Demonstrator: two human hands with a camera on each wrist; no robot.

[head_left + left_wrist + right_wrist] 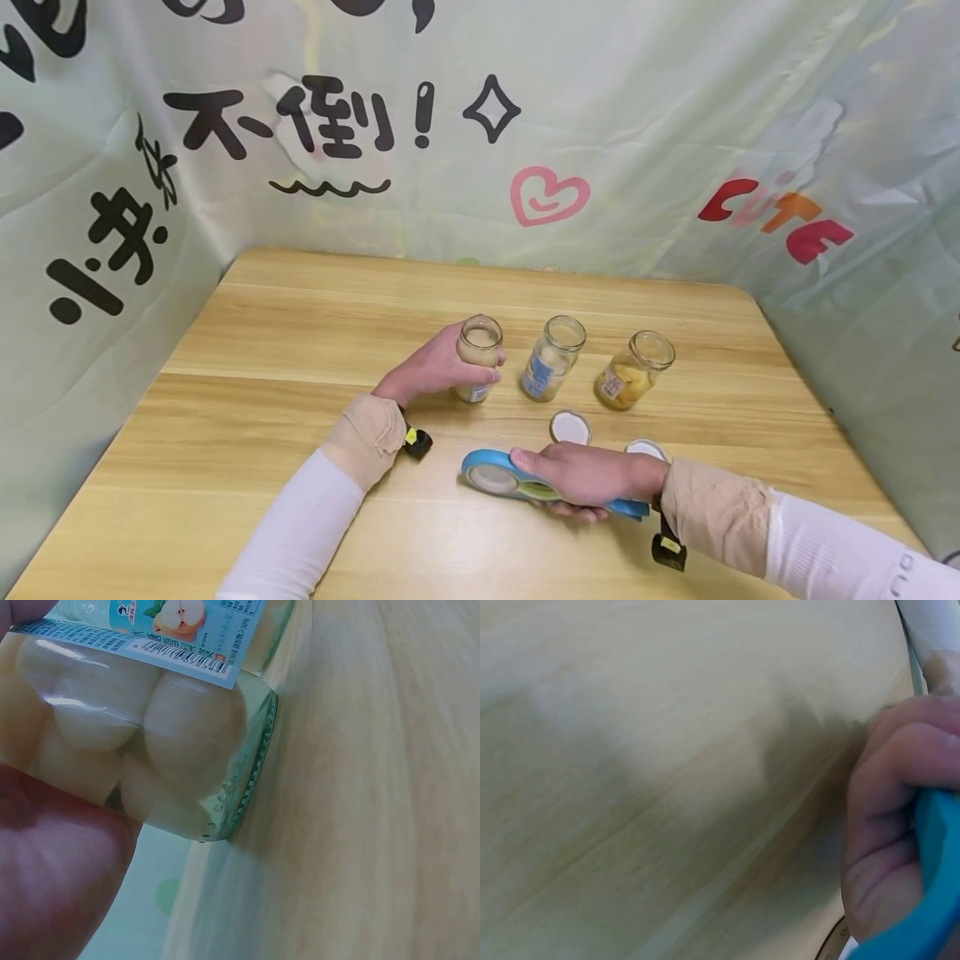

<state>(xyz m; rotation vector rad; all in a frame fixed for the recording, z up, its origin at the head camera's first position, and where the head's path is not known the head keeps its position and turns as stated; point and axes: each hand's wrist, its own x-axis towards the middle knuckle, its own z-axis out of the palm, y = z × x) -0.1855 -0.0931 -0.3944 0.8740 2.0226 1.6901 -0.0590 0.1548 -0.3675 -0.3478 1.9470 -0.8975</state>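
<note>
My left hand (pixel 438 362) grips an open glass jar (pixel 480 337) at the left of a row of jars. In the left wrist view this jar (pixel 112 727) shows large pale fruit pieces and a blue label with a barcode; thumb and fingers wrap its sides. Nearer the front, my right hand (pixel 588 475) holds a blue jar opener (pixel 480 458) with its fingers curled around it. A whitish round shape fills the opener's end ring; I cannot tell whether it is a lid. The right wrist view catches curled fingers (pixel 900 765) around the blue opener (pixel 922 922).
Right of the held jar stand a lidless jar with a blue label (pixel 551 362) and a lidless jar of yellow fruit (pixel 630 375). A loose lid (pixel 570 427) lies before them, and another lid (pixel 647 448) is partly behind my right hand. Printed cloth (pixel 450 208) hangs behind the wooden table (pixel 300 333).
</note>
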